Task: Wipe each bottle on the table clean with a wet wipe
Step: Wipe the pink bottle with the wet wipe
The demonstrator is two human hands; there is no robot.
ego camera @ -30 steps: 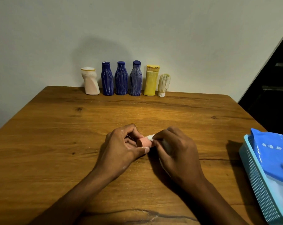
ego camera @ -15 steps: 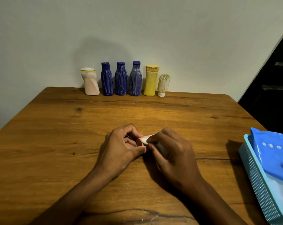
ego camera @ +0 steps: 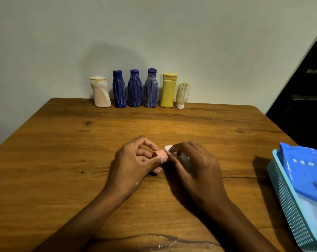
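Above the middle of the worktop [ego camera: 63, 160], the left hand [ego camera: 136, 166] has its grip around a small pink bottle [ego camera: 160, 153]; the right hand [ego camera: 195, 166] pinches a white wipe [ego camera: 169, 148] against its end.

Bottle row [ego camera: 139, 89] beyond bare table [ego camera: 63, 151]
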